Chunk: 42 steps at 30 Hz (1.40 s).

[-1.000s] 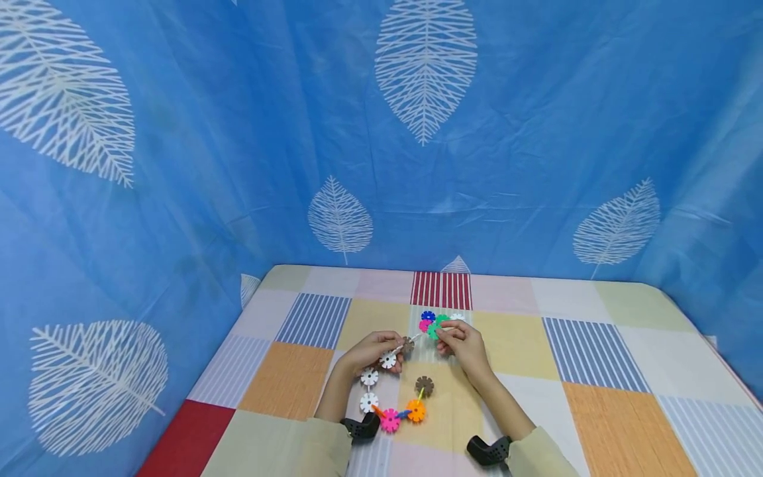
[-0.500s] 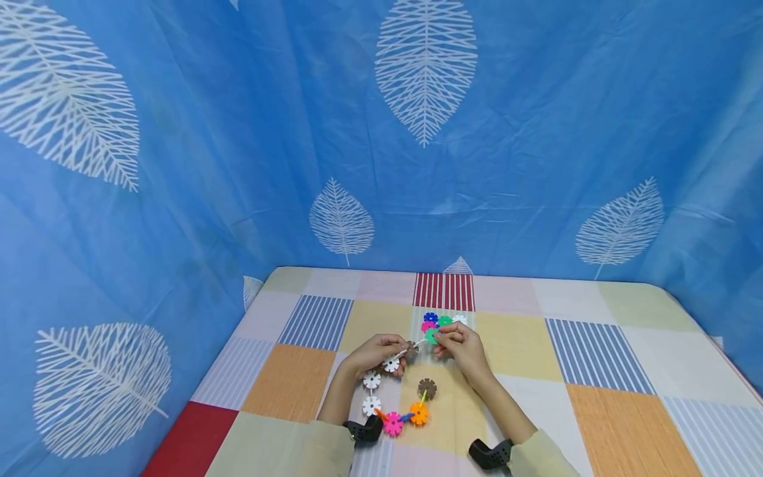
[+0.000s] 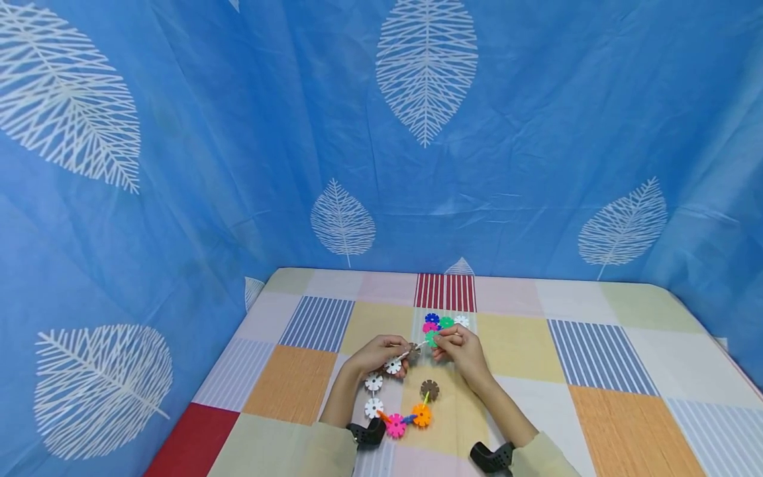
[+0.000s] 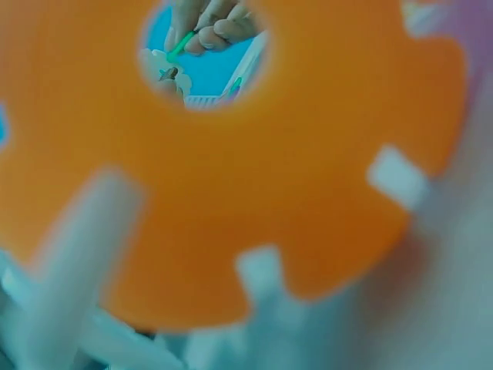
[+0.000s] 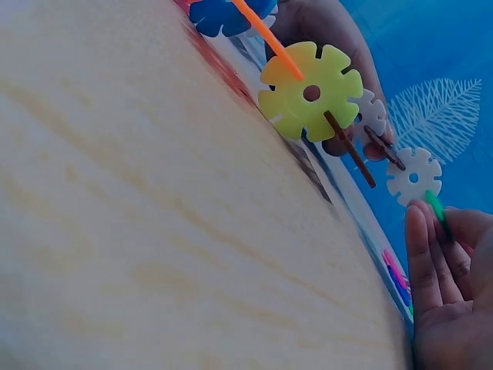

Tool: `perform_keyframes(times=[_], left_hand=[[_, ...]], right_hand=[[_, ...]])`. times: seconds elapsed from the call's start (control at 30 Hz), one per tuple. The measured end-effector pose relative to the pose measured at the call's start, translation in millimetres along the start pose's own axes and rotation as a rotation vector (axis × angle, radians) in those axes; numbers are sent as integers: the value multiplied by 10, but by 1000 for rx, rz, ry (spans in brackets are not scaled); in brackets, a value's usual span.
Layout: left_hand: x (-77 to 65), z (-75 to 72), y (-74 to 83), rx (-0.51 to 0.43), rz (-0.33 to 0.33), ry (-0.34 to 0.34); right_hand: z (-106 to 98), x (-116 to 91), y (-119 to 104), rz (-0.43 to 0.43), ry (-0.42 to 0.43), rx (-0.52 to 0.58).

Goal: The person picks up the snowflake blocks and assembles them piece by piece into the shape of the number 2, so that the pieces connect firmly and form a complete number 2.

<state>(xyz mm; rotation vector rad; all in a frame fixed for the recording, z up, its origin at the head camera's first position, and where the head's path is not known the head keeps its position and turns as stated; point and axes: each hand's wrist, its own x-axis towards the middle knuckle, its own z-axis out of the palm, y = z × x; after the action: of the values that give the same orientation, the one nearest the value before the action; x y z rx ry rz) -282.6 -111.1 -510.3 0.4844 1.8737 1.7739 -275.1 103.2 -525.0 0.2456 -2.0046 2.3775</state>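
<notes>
My left hand [image 3: 381, 354] grips a chain of notched plastic discs near a white disc [image 3: 393, 366] and a brown disc [image 3: 414, 352]. Facing it, my right hand [image 3: 461, 350] pinches a green disc [image 3: 432, 339] between thumb and fingers. Seen edge-on in the right wrist view, the green disc [image 5: 437, 210] meets a white disc [image 5: 414, 177] at the chain's end; how deep it sits I cannot tell. The chain curves back past a pink disc [image 3: 396, 426] and an orange disc [image 3: 421, 416] to another brown disc [image 3: 430, 389]. An orange disc [image 4: 323, 169] fills much of the left wrist view.
Just beyond my hands lie loose discs: blue [image 3: 432, 318], pink [image 3: 429, 327], green [image 3: 446, 322] and white [image 3: 461, 320]. A patchwork cloth [image 3: 518, 341] covers the table. Blue curtains [image 3: 507, 165] with white leaf prints hang behind and at the sides.
My right hand has brought the green disc slightly left and nearer, toward the chain end at my left hand. The left hand keeps its grip. The whole head view has shifted slightly.
</notes>
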Motion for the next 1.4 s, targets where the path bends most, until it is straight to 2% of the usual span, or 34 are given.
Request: perform_keyframes(times=[0.17, 0.43, 0.7, 1.0, 1.1, 1.2, 1.3, 1.37, 1.4], left_hand=[[-17, 9, 22, -15, -3, 1], [19, 42, 15, 15, 3, 42], [20, 18, 11, 32, 3, 49], [-15, -42, -9, -30, 9, 44], [-23, -53, -22, -38, 24, 41], [-30, -66, -34, -47, 33, 40], [-27, -73, -52, -71, 29, 56], [-25, -82, -59, -84, 20, 73], [-27, -85, -59, -88, 20, 79]], right_hand=[[4, -5, -2, -24, -39, 13], [14, -8, 20, -93, -36, -23], [16, -5, 4, -88, -36, -49], [-5, 9, 42, -117, -56, -77], [-20, 13, 33, -131, -24, -97], [-49, 22, 6, -192, 88, -236], [-108, 47, -10, -296, 215, -550], [-149, 82, 5, -347, 246, -774], [-168, 105, 21, -358, 235, -868]])
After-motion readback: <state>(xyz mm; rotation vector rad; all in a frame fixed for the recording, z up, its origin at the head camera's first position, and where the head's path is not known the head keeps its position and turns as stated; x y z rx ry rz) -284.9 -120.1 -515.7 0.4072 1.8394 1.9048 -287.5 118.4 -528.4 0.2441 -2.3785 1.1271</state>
